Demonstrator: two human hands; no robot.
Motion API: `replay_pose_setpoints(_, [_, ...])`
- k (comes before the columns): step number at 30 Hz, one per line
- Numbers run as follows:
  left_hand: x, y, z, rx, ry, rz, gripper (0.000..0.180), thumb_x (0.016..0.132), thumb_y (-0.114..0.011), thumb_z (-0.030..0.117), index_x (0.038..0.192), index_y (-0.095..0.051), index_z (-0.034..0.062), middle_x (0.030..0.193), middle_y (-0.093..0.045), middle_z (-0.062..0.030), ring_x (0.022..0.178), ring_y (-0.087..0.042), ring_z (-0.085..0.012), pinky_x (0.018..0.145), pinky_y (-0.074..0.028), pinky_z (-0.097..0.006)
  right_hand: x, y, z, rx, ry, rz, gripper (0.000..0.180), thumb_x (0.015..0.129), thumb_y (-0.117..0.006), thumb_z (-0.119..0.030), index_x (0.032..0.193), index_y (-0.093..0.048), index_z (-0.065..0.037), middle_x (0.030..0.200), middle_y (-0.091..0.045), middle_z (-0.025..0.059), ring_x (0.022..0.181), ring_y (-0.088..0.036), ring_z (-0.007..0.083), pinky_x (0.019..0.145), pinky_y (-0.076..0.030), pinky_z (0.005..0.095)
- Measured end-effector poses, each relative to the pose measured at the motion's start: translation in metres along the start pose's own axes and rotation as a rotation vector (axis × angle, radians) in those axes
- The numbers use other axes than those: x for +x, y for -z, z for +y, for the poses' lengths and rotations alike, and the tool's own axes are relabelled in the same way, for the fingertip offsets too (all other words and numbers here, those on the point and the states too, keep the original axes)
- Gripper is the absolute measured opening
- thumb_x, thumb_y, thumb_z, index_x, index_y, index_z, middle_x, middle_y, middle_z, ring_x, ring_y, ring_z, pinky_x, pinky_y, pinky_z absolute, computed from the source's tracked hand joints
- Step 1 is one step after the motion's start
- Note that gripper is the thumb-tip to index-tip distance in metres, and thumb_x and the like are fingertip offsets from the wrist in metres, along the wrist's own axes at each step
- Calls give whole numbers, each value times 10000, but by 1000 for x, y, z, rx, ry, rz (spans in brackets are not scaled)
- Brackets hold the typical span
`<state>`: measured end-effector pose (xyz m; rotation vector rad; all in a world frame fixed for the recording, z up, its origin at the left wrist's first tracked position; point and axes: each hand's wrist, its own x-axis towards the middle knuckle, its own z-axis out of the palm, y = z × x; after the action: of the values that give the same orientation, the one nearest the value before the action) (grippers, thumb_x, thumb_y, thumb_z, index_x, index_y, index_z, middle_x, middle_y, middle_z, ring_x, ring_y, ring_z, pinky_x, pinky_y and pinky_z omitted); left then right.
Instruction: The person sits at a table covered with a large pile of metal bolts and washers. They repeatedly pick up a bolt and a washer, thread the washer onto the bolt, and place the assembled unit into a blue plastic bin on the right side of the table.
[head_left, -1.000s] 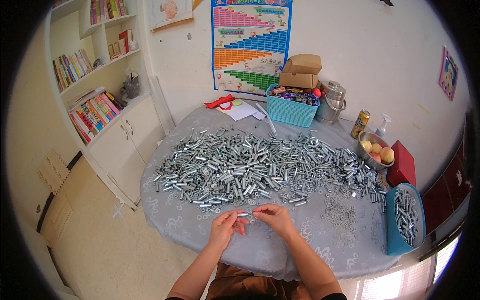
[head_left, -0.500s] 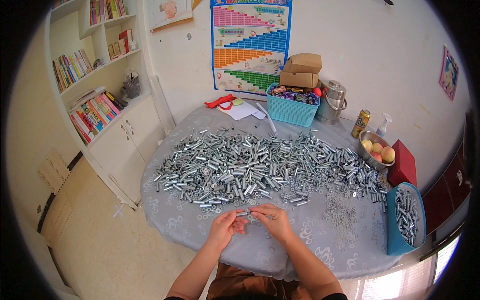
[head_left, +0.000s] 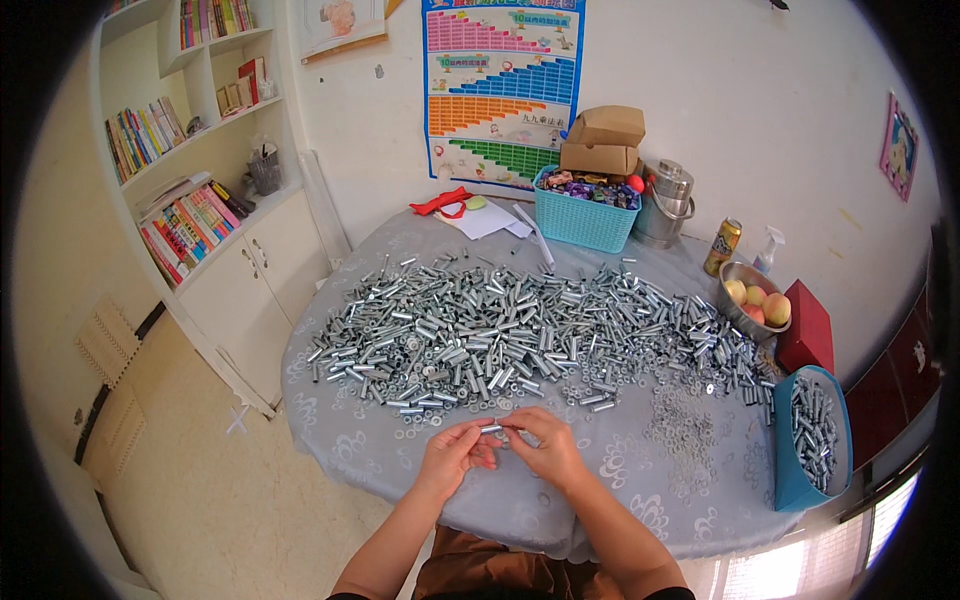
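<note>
Between my two hands, just above the near side of the table, is a short silvery metal sleeve [head_left: 491,429], lying roughly level. The fingertips of my left hand [head_left: 455,457] pinch its left end, the other fingers curled loosely below. My right hand [head_left: 543,447] closes thumb and fingers on its right end; whether a small nut or washer is there too is hidden. Just beyond my hands spreads a wide heap of loose metal sleeves and bolts [head_left: 480,335], with flat washers scattered along its near edge.
Small rings and washers [head_left: 680,425] lie spread on the grey tablecloth [head_left: 590,515] to the right. A blue bin [head_left: 797,490] of metal parts stands at the right edge, near a red box [head_left: 806,328] and a bowl of fruit [head_left: 740,312]. A turquoise basket [head_left: 585,222] stands at the back.
The sleeve shows more plainly between my fingers now, and my right fingers have shifted slightly at its right end. The heap and everything around it stay as they were.
</note>
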<state>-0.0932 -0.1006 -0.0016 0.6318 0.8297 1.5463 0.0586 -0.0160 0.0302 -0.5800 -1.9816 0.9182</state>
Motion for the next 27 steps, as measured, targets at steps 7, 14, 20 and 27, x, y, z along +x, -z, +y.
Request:
replay_pose_setpoints(7, [4, 0, -10, 122, -104, 155, 235, 869, -526, 54, 1085, -563, -32, 881, -624, -149, 667, -594, -160, 619, -532, -310, 2, 5, 7, 94, -68, 45, 155, 727, -652, -6, 881, -658, -21, 870, -645, 82, 805, -607, 178, 726, -470, 265])
replay_pose_setpoints(14, [4, 4, -9, -30, -138, 223, 188, 863, -527, 40, 1030, -574, -33, 847, -626, -147, 665, -601, -168, 621, -530, -315, 6, 22, 31, -323, -125, 119, 124, 701, -680, -89, 813, -672, -38, 762, -633, 85, 674, -587, 207, 633, -467, 288])
replay_pose_setpoints(20, [3, -1, -6, -18, -125, 206, 192, 860, -531, 39, 1033, -573, -33, 847, -623, -146, 673, -601, -171, 632, -531, -319, -2, 19, 39, -537, -138, 20, 153, 659, -710, -165, 763, -679, -57, 739, -627, 83, 676, -584, 234, 629, -468, 323])
replay_pose_setpoints(27, [3, 0, -7, 1, -123, 204, 190, 860, -532, 40, 1030, -573, -33, 848, -619, -143, 686, -596, -178, 646, -528, -326, 0, 17, 33, -442, -252, 3, 132, 692, -702, -137, 777, -665, -43, 753, -632, 77, 694, -595, 201, 646, -470, 298])
